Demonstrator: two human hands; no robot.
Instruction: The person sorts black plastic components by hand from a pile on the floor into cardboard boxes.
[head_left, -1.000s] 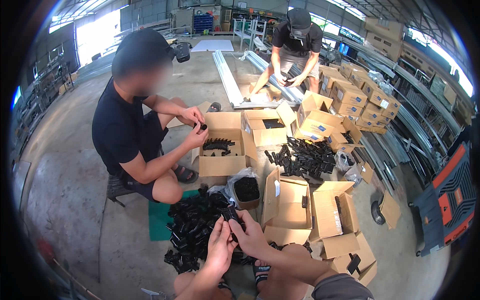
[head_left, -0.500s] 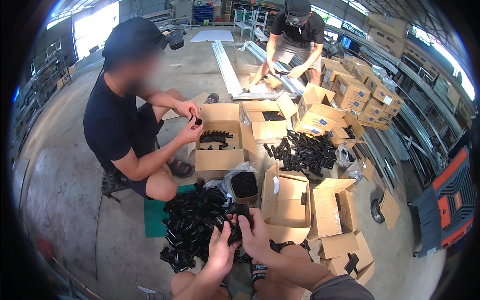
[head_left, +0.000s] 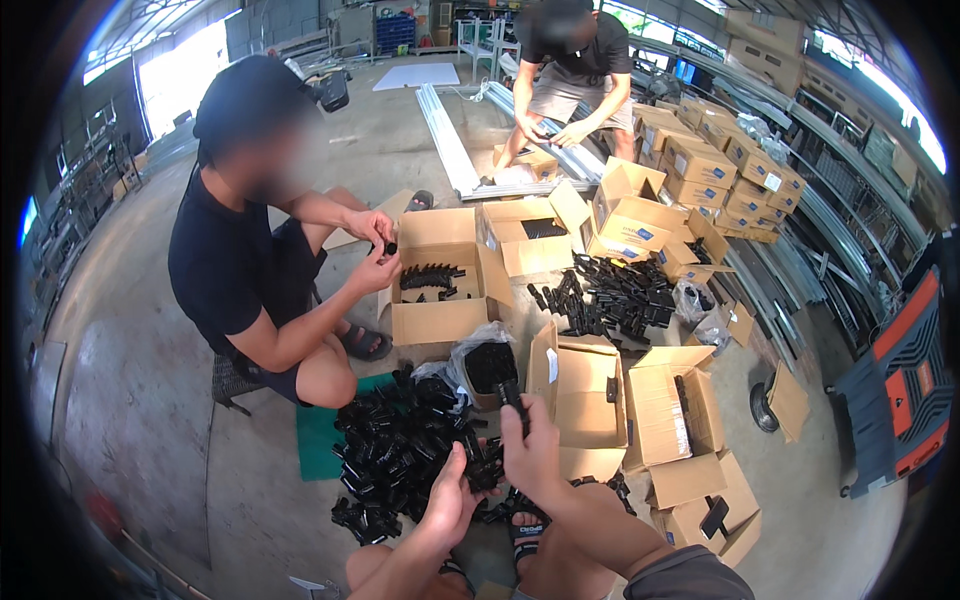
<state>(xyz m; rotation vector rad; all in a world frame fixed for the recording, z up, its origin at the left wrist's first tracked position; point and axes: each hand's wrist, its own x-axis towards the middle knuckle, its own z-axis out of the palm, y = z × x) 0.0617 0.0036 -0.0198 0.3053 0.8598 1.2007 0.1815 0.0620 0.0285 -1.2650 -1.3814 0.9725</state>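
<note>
Right hand: the right hand point(head_left: 530, 455) grips a black part point(head_left: 512, 402), which stands up out of the fist.
Left hand: the left hand point(head_left: 452, 505), palm turned up, curls round a second part point(head_left: 484, 465), just left of the right hand.
Pile: a loose pile point(head_left: 385, 450) of black parts lies near, left of and beyond the left hand, partly on a green mat point(head_left: 315, 455).
Bag: a plastic bag point(head_left: 468, 347) lines a small box filled with black bits, just beyond the right hand.
Cartons: an open carton point(head_left: 582, 385) stands close on the right hand's right, a taller carton point(head_left: 655, 425) beside it, a small carton point(head_left: 738, 500) nearer; a wide carton point(head_left: 435, 328) farther left holds a row of parts.
Far heap: more parts lie in a heap point(head_left: 620, 300) beyond the cartons.
People: a seated co-worker point(head_left: 225, 260) at left holds a part; a far co-worker point(head_left: 585, 95) bends over metal profiles point(head_left: 448, 140).
Right side: stacked boxes point(head_left: 700, 185) stand far; an orange-and-grey case point(head_left: 895, 385) stands nearer.
Floor: grey, stained concrete floor point(head_left: 130, 420).
Room: a high-roofed workshop, a bright doorway point(head_left: 188, 85) far left, a white rack point(head_left: 482, 48) far off.
</note>
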